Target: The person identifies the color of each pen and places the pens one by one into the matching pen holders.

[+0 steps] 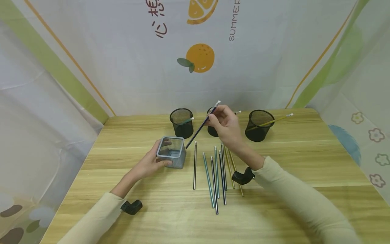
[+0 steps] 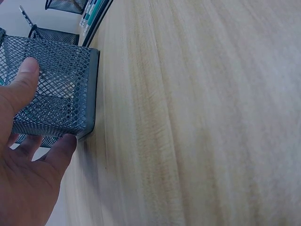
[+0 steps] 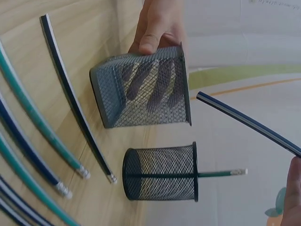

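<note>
My left hand (image 1: 149,165) grips a grey square mesh pen holder (image 1: 179,163), thumb on one side and fingers round the other. In the left wrist view the holder's mesh wall (image 2: 61,80) is close to the tabletop; whether its base touches is unclear. Between thumb and fingers, my right hand (image 1: 226,127) pinches a dark blue pencil (image 1: 199,129) near its white eraser. The pencil slants down to the left, its lower end just beside the holder's rim. In the right wrist view that pencil end (image 3: 221,107) is outside the holder's opening.
Several loose pencils lie on the wooden table (image 1: 152,206): black (image 1: 195,166), teal (image 1: 209,179), dark blue and yellow (image 1: 236,169). Behind them stand three round black mesh cups, left (image 1: 183,131) with a teal pencil, middle (image 1: 213,131) partly hidden by my right hand, right (image 1: 256,135) with a yellow pencil.
</note>
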A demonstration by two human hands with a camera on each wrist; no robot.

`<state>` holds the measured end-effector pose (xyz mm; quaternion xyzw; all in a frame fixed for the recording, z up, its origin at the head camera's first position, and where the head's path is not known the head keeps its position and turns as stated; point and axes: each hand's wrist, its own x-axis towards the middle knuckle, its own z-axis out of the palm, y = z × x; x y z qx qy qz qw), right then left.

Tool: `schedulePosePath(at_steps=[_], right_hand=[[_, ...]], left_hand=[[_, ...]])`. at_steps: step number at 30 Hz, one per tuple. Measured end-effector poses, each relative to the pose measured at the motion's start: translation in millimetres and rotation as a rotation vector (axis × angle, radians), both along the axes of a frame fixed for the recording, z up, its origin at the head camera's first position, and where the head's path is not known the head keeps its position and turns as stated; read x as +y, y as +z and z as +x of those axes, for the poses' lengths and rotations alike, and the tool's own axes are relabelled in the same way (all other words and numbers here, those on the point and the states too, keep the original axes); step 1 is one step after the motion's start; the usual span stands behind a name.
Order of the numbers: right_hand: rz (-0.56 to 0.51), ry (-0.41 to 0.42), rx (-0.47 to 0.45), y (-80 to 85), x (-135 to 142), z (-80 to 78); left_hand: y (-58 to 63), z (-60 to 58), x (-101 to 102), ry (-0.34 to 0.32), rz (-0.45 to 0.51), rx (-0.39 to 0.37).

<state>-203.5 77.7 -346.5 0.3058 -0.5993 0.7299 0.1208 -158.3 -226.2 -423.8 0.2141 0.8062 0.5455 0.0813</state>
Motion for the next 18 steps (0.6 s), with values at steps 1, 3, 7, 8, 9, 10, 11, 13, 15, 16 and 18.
schedulePosePath(at_steps=[1, 3, 7, 8, 9, 10, 11, 13, 15, 16, 18], right_hand=[[0.000, 0.001, 0.009, 0.2, -1.9, 0.2], [-0.004, 0.004, 0.033, 0.1, -5.8, -0.2], [-0.024, 0.023, 0.060, -1.4, -15.1, -0.2], [-0.025, 0.026, 0.061, -2.2, -17.5, 0.2], [-0.022, 0.027, 0.062, -3.2, -20.0, 0.8], [-0.019, 0.031, 0.062, -4.6, -22.6, 1.4], [-0.014, 0.034, 0.061, -5.8, -24.8, 2.3], [0.006, 0.044, 0.066, -8.8, -29.2, 4.0], [0.029, 0.057, 0.065, -11.9, -32.7, 5.7], [0.039, 0.065, 0.063, -13.7, -34.2, 6.3], [0.066, 0.077, 0.057, -16.9, -36.0, 7.6]], left_hand=[[-0.4, -0.3, -0.1, -0.003, 0.003, 0.002], [-1.4, -1.2, -0.2, -0.011, 0.010, 0.011], [-3.1, -2.8, -0.1, -0.018, 0.026, 0.021], [-3.3, -2.9, -0.1, -0.019, 0.028, 0.022], [-3.3, -2.9, -0.2, -0.018, 0.029, 0.021], [-3.4, -2.9, -0.2, -0.019, 0.028, 0.022], [-3.5, -2.8, -0.3, -0.019, 0.026, 0.026], [-3.5, -2.6, -0.2, -0.020, 0.025, 0.031], [-3.6, -2.5, -0.3, -0.020, 0.025, 0.035], [-3.8, -2.5, -0.4, -0.020, 0.024, 0.035], [-3.6, -2.5, -0.2, -0.019, 0.023, 0.029]])
